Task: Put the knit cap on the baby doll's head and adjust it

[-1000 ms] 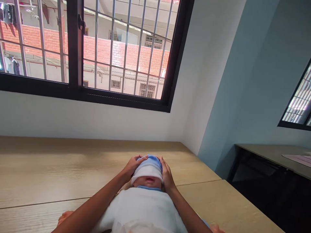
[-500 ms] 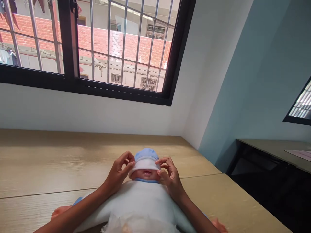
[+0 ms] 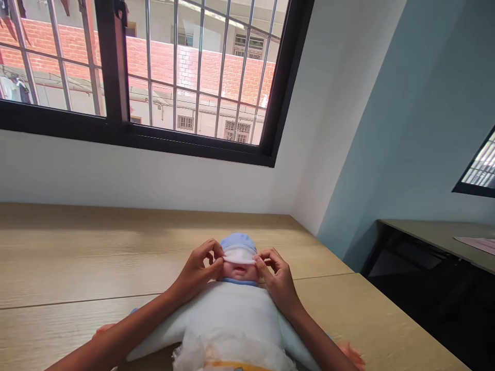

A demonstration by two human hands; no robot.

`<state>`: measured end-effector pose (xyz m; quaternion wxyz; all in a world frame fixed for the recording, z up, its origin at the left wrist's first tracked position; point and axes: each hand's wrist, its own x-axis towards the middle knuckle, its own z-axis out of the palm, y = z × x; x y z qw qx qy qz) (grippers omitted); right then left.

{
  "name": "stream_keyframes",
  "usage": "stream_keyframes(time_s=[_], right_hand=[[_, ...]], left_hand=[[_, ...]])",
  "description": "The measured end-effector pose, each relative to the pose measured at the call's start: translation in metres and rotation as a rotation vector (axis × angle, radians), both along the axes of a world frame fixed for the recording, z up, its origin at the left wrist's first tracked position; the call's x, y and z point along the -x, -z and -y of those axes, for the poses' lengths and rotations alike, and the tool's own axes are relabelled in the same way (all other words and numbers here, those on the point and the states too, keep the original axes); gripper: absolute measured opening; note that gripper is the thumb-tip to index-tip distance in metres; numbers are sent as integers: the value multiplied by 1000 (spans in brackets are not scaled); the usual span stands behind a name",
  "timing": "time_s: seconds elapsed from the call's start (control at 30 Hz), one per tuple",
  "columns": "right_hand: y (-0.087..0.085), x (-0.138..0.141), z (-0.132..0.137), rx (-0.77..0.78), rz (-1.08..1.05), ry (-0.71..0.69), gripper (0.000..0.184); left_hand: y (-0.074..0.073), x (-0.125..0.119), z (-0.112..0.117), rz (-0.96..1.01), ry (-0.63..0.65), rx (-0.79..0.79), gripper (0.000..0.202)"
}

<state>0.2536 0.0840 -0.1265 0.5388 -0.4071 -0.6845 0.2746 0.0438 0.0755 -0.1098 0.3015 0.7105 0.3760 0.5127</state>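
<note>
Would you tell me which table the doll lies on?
The doll lies on the pale wooden table below the barred window, not the darker table by the blue wall. The left hand and right hand pinch its hat.

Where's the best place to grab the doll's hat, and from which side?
Pinch the white brim at both sides, coming from the chest end of the doll. It lies face up, crown pointing away, and the folded brim gives an edge, as the left hand and right hand show.
</note>
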Motion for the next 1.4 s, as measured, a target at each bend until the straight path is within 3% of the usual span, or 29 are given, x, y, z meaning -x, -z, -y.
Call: stream_keyframes(time_s=[0.3, 0.53, 0.83, 0.97, 1.17, 1.4], right_hand=[[-1, 0, 3, -67, 42, -46, 10], [2, -2, -7, -30, 58, 120, 29], [7, 11, -41, 80, -178, 153, 40], [11, 14, -51, 112, -262, 110, 42], [16, 12, -53, 140, -284, 96, 43], [15, 7, -47, 129, -313, 184, 24]], left_hand=[[2, 0, -1, 13, -126, -3, 18], [-2, -2, -10, 75, -14, 125, 27], [-8, -5, -32, 131, 64, 385, 34], [-5, -7, -37, 133, 49, 356, 32], [3, -16, -38, 163, -84, 228, 27], [4, -9, -36, 216, -233, 150, 25]])
